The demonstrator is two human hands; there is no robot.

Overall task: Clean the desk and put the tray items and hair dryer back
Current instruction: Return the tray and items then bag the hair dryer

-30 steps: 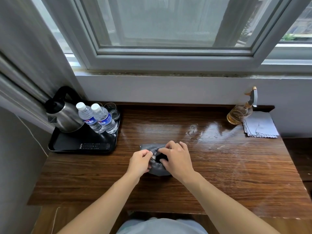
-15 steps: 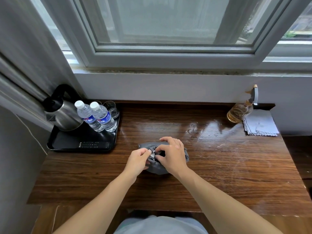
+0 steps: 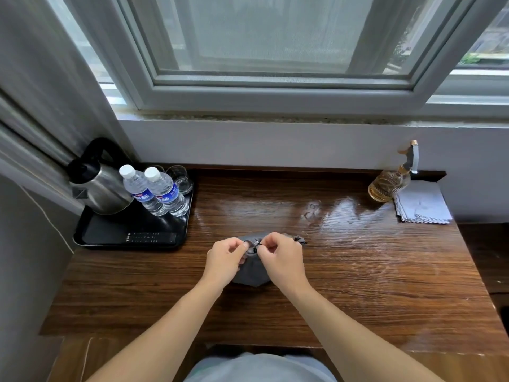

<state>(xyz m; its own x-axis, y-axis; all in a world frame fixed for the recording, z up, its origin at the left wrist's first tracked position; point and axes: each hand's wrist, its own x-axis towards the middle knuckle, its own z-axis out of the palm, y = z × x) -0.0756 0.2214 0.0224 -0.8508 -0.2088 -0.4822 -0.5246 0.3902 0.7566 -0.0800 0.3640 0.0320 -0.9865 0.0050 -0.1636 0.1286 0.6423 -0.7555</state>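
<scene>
Tying up: my left hand (image 3: 224, 260) and right hand (image 3: 281, 260) pinch the dark drawstring (image 3: 256, 246) of a grey fabric pouch (image 3: 252, 275).
An uneven tug could slip the cord from my pinch; the wet-looking brown wooden bench (image 3: 358, 271) may dampen the cloth.

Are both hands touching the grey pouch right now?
Touching. Head view: the left hand and right hand both pinch the gathered mouth of the grey pouch.

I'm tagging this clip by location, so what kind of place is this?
Probably a hotel guest room: a black tray on the wooden desk under the window holds a kettle, two capped water bottles, glasses and a remote, a typical guest set.
</scene>
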